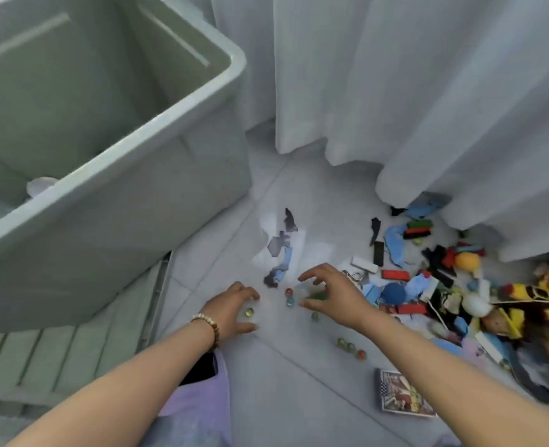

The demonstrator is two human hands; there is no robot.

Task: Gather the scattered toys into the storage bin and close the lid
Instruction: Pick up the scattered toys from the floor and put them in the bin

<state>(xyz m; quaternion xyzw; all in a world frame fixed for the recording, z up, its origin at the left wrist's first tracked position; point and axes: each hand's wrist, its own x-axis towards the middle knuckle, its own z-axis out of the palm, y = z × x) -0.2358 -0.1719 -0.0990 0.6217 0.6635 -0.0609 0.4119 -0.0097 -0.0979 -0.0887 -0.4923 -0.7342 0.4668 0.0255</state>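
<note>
The loose marbles (290, 301) are being flanked by two spread, empty grips: they are lying just left of the right grip (336, 293), nearer it than the left grip (231, 309).

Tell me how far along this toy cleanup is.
Barely begun. Done: the storage bin stands open with only something white visible inside. In hand: the left hand and right hand reach over marbles on the floor. Left: the toy pile by the curtain, the printed box, then closing what looks like the lid.
</note>
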